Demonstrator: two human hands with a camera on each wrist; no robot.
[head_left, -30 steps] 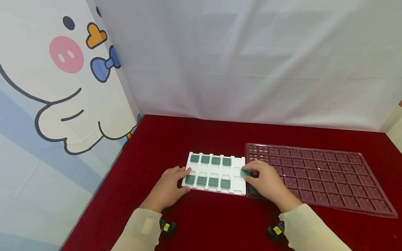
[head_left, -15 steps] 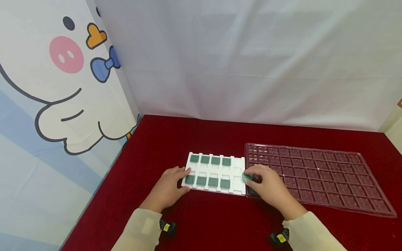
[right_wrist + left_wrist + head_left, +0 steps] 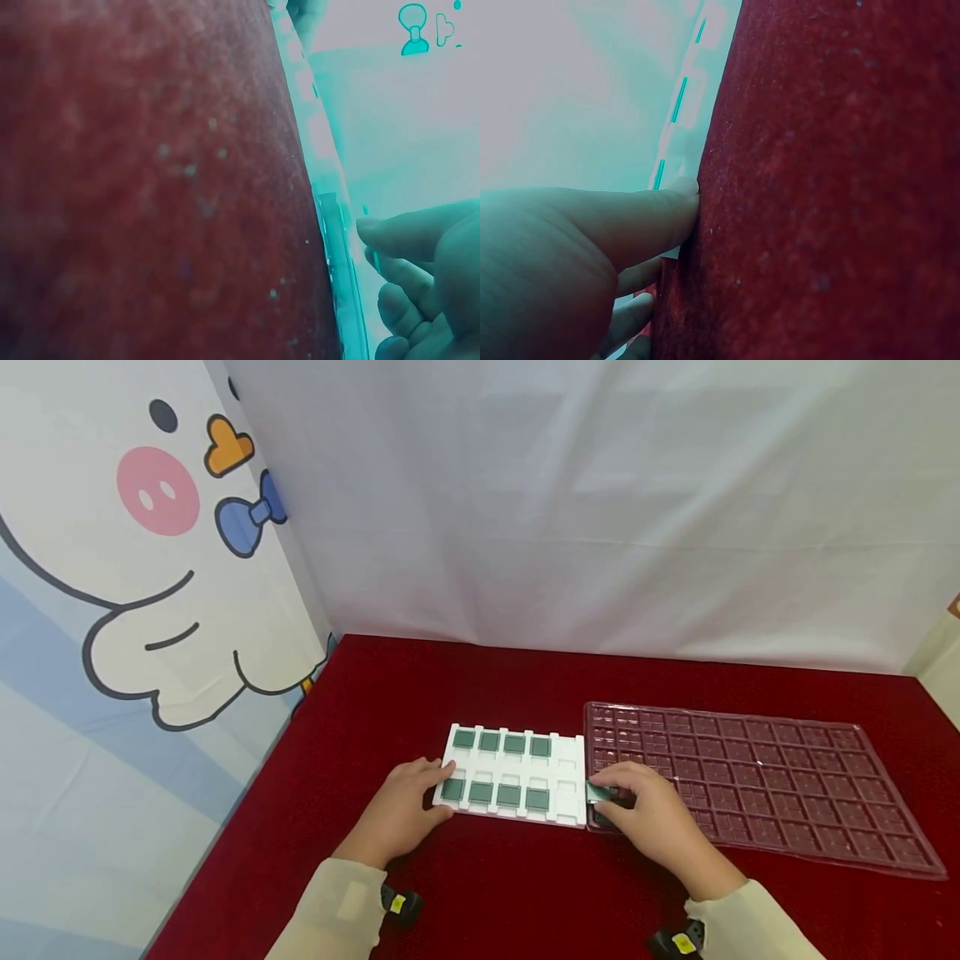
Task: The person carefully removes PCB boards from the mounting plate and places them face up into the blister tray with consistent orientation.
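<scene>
My right hand (image 3: 647,803) pinches a small green chip (image 3: 597,793) between thumb and fingers. It holds the chip over the near left corner of the clear plastic tray (image 3: 757,781). Another green piece lies under the fingers there, mostly hidden. In the right wrist view the held chip (image 3: 376,262) shows as a thin edge at the fingertips. A white tray (image 3: 525,772) lies to the left, with two rows of green chips (image 3: 508,796) and bare slots at its right end. My left hand (image 3: 401,802) holds its left end, thumb (image 3: 656,217) against the near edge.
The clear tray is divided into many square pockets and reaches far to the right, its left edge right beside the white tray. Both lie on a red cloth-covered table (image 3: 480,893). A white curtain (image 3: 570,510) hangs behind, and a cartoon-printed sheet (image 3: 150,610) at the left.
My right hand has moved right and nearer to me, carrying the chip from the white tray's right edge to over the clear tray. The left hand and both trays stay put.
</scene>
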